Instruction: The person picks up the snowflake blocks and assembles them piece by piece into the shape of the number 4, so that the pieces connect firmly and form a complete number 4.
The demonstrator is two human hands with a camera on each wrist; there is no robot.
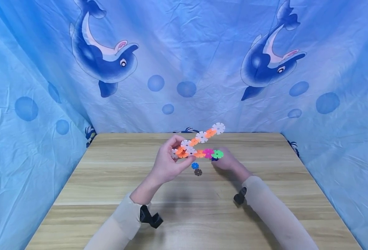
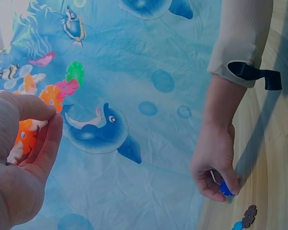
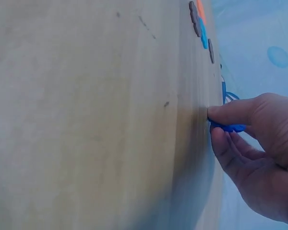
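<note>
My left hand holds up a joined model of notched plastic snowflake discs between thumb and fingers. One arm of it, white and orange, slants up to the right. A lower arm runs right through orange and a pink disc to a green disc at its end. Fingers cover part of the model's left side. Low over the table, my right hand pinches a dark blue disc between thumb and fingers. In the head view that disc is mostly hidden behind the green one.
On the wooden table a light blue disc and a brown disc lie close together, left of my right hand. A blue curtain with dolphins hangs behind the table and at both sides. Black mounts sit on both wrists.
</note>
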